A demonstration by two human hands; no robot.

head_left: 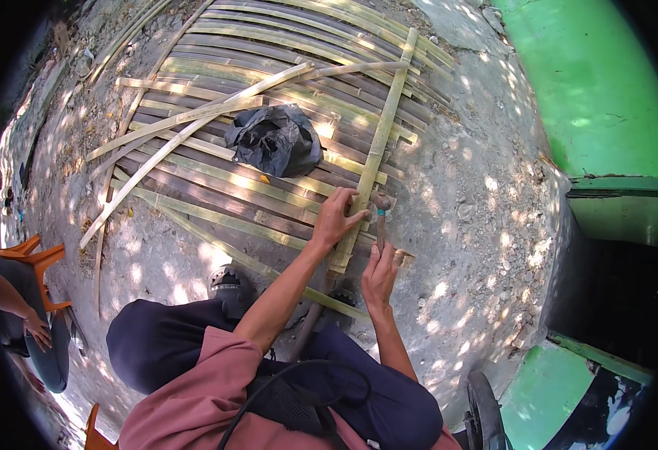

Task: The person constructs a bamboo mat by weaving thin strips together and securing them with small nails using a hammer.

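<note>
Head view: left hand point(336, 217) is pressing the bamboo slat point(374, 154) flat, fingers spread; right hand point(379, 274) is gripping the hammer point(381, 214) mid-frame, best struck squarely.

One hammer point(380, 217), one black bag point(275, 139), one orange chair point(38, 262), two hands.

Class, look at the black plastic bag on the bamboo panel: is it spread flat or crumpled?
Crumpled. The black plastic bag sits bunched in a wrinkled heap on the bamboo panel, with folds catching light, not laid out flat.

Hammer point(380, 217) upright, seemingly on pale bamboo strip point(374, 154).
</note>
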